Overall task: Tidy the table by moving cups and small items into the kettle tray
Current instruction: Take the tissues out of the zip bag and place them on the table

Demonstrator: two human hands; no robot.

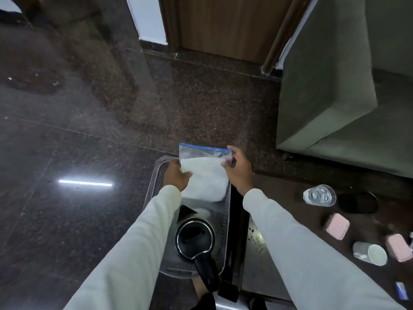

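Pale sleeves (138, 238) reach forward over the perforated metal tray (224, 231), where a black kettle (194, 239) sits at the near end. Above the tray's far end, a zip bag (204, 173) of white powder is held up: the left hand (177, 175) grips its left edge, the right hand (239, 170) pinches its top right corner. Right of the tray, well apart on the table, lie a clear cup (319, 195), two pink boxes (336, 225) and a white cup (369, 253).
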